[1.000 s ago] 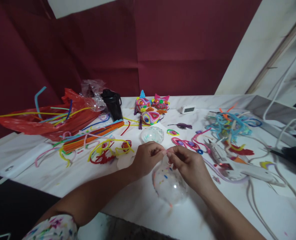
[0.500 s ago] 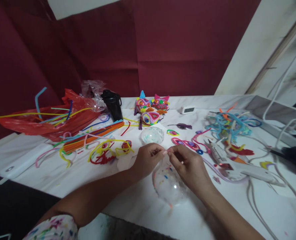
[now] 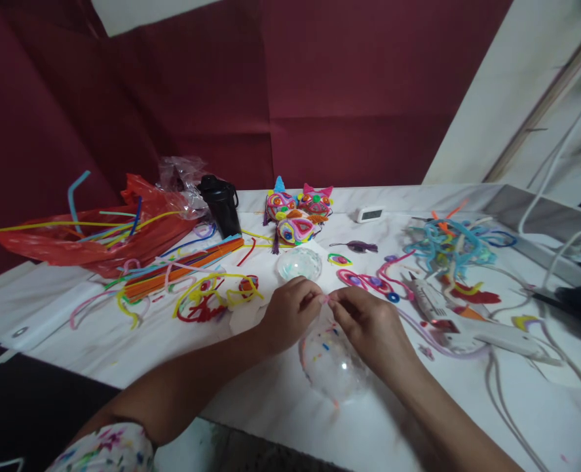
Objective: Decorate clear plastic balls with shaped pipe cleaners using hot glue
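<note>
My left hand (image 3: 293,313) and my right hand (image 3: 369,321) meet over the middle of the table, fingertips nearly touching. Between them is a tiny pink piece (image 3: 325,299), pinched by the fingers of both hands. Just below lies a clear plastic dome (image 3: 337,370) with small coloured bits on it, partly covered by my right hand. Behind my hands sits a second clear round dish (image 3: 299,264). A green and pink eye-shaped piece (image 3: 340,260) and pink coiled strips (image 3: 366,282) lie beyond my right hand.
Three colourful fuzzy ornaments (image 3: 297,213) stand at the back beside a black bottle (image 3: 220,206). To the left are a red plastic bag (image 3: 98,242) and orange strips (image 3: 182,269). A white glue gun (image 3: 501,337) with cables and blue strips (image 3: 452,246) lie right.
My fingertips have shifted slightly, and the pink piece between them now shows more clearly. The things on the table have stayed in place.
</note>
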The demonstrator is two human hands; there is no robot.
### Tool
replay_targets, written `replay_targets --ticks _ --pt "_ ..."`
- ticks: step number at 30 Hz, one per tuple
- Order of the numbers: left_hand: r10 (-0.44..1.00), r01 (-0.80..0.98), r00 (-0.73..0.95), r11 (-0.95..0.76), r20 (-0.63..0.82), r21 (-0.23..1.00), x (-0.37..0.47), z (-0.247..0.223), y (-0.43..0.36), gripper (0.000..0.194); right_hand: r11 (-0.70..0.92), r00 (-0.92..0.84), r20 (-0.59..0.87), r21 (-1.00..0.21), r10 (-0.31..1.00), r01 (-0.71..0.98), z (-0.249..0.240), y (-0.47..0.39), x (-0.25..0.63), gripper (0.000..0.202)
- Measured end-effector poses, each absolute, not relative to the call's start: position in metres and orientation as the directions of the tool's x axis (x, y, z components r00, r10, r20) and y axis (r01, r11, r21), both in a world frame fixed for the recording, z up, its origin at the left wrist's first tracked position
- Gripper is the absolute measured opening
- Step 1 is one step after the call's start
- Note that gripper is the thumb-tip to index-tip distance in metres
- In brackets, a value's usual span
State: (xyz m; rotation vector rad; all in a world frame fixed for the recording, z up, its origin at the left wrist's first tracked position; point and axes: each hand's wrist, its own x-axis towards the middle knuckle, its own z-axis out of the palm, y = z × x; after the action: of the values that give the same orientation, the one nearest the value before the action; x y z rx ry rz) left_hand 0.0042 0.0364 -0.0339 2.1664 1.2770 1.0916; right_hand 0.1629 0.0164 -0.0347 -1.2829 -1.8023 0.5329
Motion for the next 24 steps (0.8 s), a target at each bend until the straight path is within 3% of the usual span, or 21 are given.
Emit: replay_targets --ticks 6,10,17,24 --pt "0.896 0.453 0.139 -0.436 0.422 0.778 0.010 -0.033 0.030 0.014 0.189 -0.052 0.182 -0.952 0.982 0.242 -0.038 0.017 0.157 0.027" --pt "0.910 0.387 0.064 -0.402 0.410 0.830 0.014 -0.038 0.028 0.017 0.155 -0.044 0.152 -0.984 0.987 0.083 -0.039 0.017 0.153 0.029" --pt "0.932 0.392 0.100 -0.360 0.350 0.847 0.013 -0.043 0.031 0.016 0.281 -0.001 0.305 -0.876 0.952 0.391 -0.039 0.016 0.158 0.021" --pt "0.827 0.624 0.404 -0.562 0.391 0.544 0.000 -0.029 0.036 0.010 0.480 -0.233 0.465 -0.531 0.854 0.699 -0.037 0.017 0.165 0.020"
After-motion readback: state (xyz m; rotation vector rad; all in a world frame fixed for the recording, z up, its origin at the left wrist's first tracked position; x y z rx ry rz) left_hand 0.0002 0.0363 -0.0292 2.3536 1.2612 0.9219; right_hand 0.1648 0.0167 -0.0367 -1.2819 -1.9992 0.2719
